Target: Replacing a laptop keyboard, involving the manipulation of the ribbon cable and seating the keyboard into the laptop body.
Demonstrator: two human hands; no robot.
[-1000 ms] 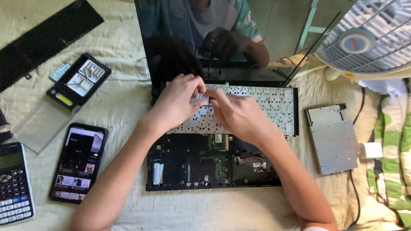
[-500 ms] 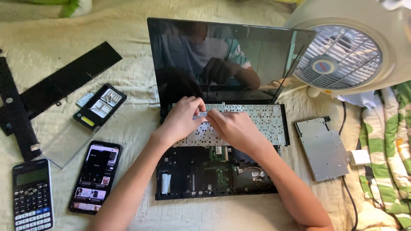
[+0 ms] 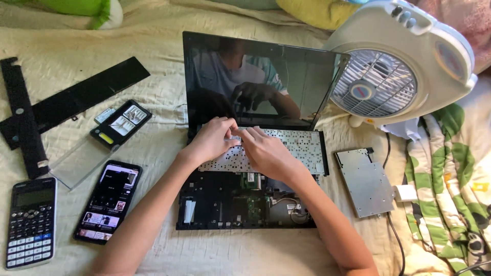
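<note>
An opened black laptop (image 3: 245, 204) lies on a cream bedsheet with its inner boards bared and its dark screen (image 3: 255, 82) upright. A keyboard panel (image 3: 302, 148), flipped to show its pale perforated back, rests against the screen's base. My left hand (image 3: 212, 140) and my right hand (image 3: 266, 151) meet at the upper left part of that panel, fingertips pinched together on it. Whatever small part sits between the fingers is hidden.
A white fan (image 3: 404, 66) stands at the right rear. A grey metal drive (image 3: 364, 181) lies right of the laptop. On the left are a smartphone (image 3: 108, 201), a calculator (image 3: 29, 222), a small screwdriver-bit case (image 3: 121, 124) and black plastic strips (image 3: 76, 97). A green patterned cloth (image 3: 450, 189) lies far right.
The view has tilted up, so the laptop and hands sit lower and more of the screen and fan shows. Both hands stay on the keyboard panel's upper left.
</note>
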